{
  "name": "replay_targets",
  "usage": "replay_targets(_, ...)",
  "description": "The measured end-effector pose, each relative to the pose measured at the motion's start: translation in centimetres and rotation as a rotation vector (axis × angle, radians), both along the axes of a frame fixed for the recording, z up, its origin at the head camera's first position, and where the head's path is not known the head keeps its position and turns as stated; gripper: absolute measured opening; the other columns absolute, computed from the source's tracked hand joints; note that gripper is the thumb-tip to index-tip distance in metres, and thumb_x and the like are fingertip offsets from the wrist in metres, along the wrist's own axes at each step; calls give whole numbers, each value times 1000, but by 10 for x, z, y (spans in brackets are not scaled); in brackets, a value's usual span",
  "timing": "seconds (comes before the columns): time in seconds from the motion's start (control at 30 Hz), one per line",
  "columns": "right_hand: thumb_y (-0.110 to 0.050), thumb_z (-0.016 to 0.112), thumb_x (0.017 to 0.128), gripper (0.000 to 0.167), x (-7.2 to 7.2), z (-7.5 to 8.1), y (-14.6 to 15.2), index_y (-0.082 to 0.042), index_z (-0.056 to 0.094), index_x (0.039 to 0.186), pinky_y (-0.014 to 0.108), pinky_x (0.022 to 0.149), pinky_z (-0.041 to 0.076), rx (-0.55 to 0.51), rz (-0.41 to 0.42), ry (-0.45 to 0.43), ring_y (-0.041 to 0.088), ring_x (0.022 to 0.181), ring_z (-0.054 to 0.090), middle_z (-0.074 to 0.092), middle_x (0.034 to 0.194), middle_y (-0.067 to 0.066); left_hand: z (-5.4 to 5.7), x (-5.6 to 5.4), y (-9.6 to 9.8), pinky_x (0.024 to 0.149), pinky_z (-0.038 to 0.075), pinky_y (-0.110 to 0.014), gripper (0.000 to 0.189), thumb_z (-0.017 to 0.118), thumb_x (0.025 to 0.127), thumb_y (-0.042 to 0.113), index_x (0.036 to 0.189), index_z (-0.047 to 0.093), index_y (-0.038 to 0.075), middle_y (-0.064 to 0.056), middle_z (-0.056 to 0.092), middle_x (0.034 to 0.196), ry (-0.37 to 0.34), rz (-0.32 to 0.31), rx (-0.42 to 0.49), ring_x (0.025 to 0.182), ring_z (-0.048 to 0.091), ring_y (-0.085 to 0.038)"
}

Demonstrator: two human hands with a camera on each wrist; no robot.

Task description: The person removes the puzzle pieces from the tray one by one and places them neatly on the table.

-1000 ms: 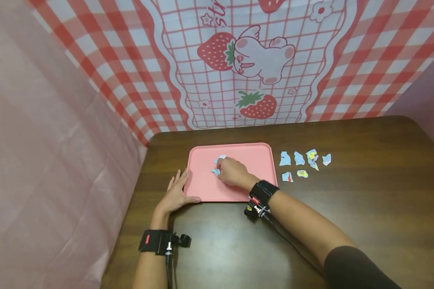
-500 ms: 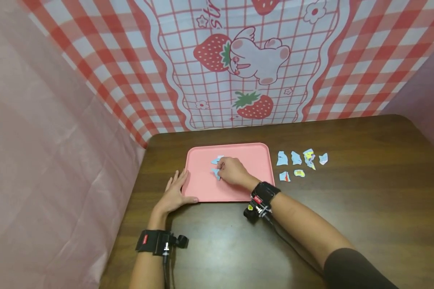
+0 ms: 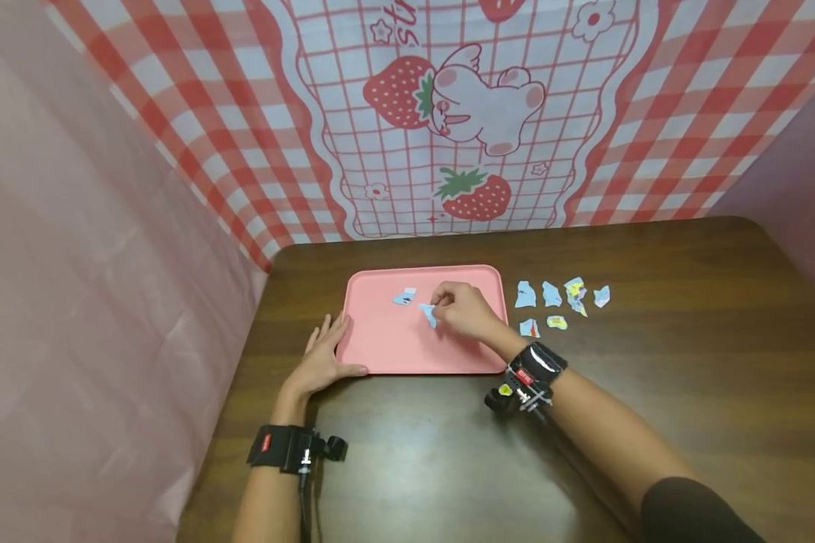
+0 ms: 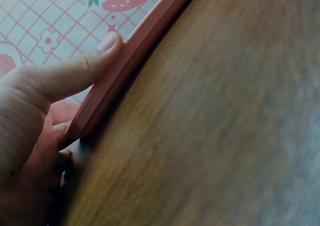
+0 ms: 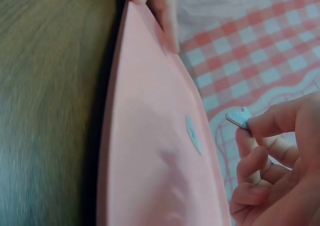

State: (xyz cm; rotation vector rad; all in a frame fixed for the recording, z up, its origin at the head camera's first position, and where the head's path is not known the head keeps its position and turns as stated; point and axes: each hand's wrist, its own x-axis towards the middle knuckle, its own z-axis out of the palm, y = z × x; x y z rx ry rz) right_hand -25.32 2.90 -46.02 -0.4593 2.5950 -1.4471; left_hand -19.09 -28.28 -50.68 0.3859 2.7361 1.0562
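My right hand [image 3: 467, 311] pinches a small, thin, light-blue puzzle piece [image 3: 427, 314] between thumb and fingertips, over the middle of the pink tray [image 3: 380, 348]. In the right wrist view the puzzle piece [image 5: 238, 118] is raised above the tray, its thin edge showing. Another pale-blue piece [image 3: 404, 297], with a white part and a dark mark, lies on the tray toward the back. At the tray's front left corner rests my left hand [image 3: 318, 363], fingers spread along the left side. The left thumb [image 4: 82, 70] lies straight against the front rim.
Right of the tray, several irregular pieces lie in two rows on the dark wooden table [image 3: 407, 452], among them a yellow-patterned one [image 3: 575, 292] and a red-marked one [image 3: 529, 328]. A checked strawberry cloth [image 3: 299, 151] hangs behind. Each wrist carries a strapped camera with a cable.
My right hand has lifted the puzzle piece and moved right with it, uncovering the other piece on the tray. The left hand stays at the tray's corner.
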Motion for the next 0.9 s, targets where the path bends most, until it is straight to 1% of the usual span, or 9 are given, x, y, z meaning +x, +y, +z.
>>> replay_targets(0.1,-5,66,83,8,2,5,12,-5,68,90,30,62,47,-26,-10,-6,18,73,59,67,81,6,1,-2,-1,120,-7,-52,116,89,75,42,160,21,2,-17,16,166,-1,-3,-6,154,-3,-35)
replay_targets(0.23,-5,67,84,7,4,8,28,-5,68,92,31,63,48,-47,-13,-13,18,74,60,67,81,6,2,-3,-1,120,-6,-53,115,89,75,41,159,22,1,-18,16,166,3,-5,-10,154,-2,-36)
replay_targets(0.4,-7,67,86,9,6,8,45,-4,68,94,31,62,48,-42,-11,-12,18,73,60,68,82,7,3,0,0,120,-5,-54,114,89,74,39,158,23,-1,-20,17,165,7,4,7,153,-1,-39)
replay_targets(0.57,-4,67,85,9,10,6,61,-1,67,93,29,63,47,-57,-23,-14,17,73,59,67,80,8,0,1,-1,120,-6,-53,116,89,74,41,159,22,0,-19,16,166,-2,9,4,154,-3,-37)
replay_targets(0.7,-4,67,85,9,14,4,77,0,67,93,27,63,47,-53,-38,-9,15,72,59,67,79,8,0,2,0,120,-5,-54,115,89,74,41,159,23,-1,-18,16,166,6,9,1,153,-2,-38)
replay_targets(0.9,-2,68,85,12,20,0,107,3,67,96,25,58,45,-30,-64,-12,11,67,57,69,81,9,1,1,2,120,-4,-56,113,89,74,39,158,25,-2,-20,17,165,22,0,5,153,-1,-40)
